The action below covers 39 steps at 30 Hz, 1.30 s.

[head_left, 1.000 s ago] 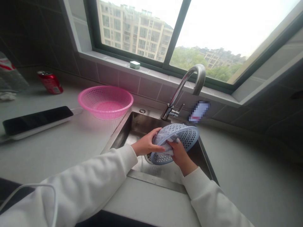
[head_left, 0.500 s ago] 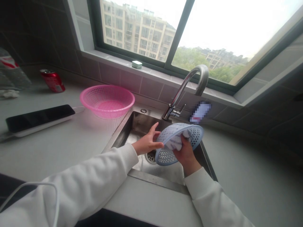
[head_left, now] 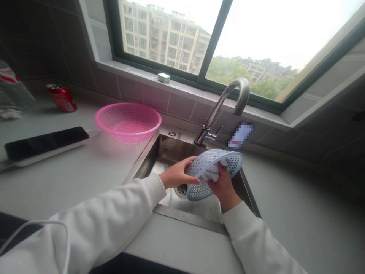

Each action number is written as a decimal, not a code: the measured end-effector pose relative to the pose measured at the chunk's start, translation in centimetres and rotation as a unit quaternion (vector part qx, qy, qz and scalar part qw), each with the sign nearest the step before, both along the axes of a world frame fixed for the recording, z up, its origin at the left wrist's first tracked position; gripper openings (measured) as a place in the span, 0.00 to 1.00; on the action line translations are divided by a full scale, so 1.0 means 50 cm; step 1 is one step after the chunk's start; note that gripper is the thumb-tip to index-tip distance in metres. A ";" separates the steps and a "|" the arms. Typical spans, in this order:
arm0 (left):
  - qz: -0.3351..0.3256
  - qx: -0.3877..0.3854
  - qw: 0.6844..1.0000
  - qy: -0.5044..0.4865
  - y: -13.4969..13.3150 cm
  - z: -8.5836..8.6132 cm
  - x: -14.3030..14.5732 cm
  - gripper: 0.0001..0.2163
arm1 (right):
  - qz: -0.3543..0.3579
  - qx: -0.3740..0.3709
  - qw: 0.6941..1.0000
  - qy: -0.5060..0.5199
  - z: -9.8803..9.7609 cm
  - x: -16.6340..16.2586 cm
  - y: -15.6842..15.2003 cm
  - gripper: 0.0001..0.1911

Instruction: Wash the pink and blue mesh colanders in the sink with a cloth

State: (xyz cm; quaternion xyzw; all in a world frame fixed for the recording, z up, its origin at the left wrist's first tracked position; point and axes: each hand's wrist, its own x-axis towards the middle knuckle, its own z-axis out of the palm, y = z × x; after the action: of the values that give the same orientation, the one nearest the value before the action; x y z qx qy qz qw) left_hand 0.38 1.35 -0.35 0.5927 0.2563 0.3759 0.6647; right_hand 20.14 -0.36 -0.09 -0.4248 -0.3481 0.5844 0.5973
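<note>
A light-blue perforated plastic basket (head_left: 199,189) is held tilted over the steel sink (head_left: 168,150), its opening turned toward me. My left hand (head_left: 177,174) grips its left side, the thumb over the rim and the fingers behind the wall. Inside the basket, a crumpled white cloth (head_left: 210,173) with faint stripes is pressed against the wall. My right hand (head_left: 223,187) is closed on this cloth; part of the cloth is hidden by the fingers. Below the basket, the sink drain (head_left: 181,191) is partly covered.
The curved tap (head_left: 225,101) rises behind the basket. A pink basket (head_left: 128,120) stands left of the sink. Farther left are a phone on a white base (head_left: 47,144), a red can (head_left: 62,98) and a plastic bottle (head_left: 14,87). A small green-white block (head_left: 163,78) sits on the sill.
My left hand's fingers, spread beside the basket before, have closed around its left side. My right hand stays on the cloth inside.
</note>
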 end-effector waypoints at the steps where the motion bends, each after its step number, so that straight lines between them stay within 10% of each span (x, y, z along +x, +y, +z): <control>1: 0.004 0.002 1.000 -0.003 0.001 -0.002 0.000 0.50 | 0.009 0.005 1.000 -0.015 -0.001 -0.003 -0.001 0.24; 6: 0.030 -0.001 1.000 -0.006 0.013 -0.019 -0.004 0.54 | 0.014 0.052 0.985 -0.167 -0.003 -0.022 -0.015 0.27; 11: 0.061 0.002 0.998 0.021 0.016 -0.021 -0.006 0.63 | -0.012 0.007 0.999 -0.030 -0.002 0.003 -0.001 0.23; 20: 0.055 0.055 0.995 0.063 0.005 -0.005 -0.007 0.49 | 0.060 0.037 0.980 -0.186 -0.010 -0.024 -0.019 0.25; 26: 0.041 0.040 0.998 0.038 0.002 0.001 -0.001 0.49 | -0.012 0.005 1.000 -0.014 -0.006 -0.005 -0.001 0.22; 39: 0.036 0.048 0.998 0.019 0.013 -0.016 -0.008 0.55 | 0.016 0.016 0.999 0.030 -0.004 0.004 -0.003 0.23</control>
State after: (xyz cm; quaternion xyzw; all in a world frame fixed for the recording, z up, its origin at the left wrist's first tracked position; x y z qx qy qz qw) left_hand -0.04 2.03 -1.17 0.6214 0.2717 0.4004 0.6162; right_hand 20.34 -0.51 -0.27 -0.3918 -0.3464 0.6004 0.6050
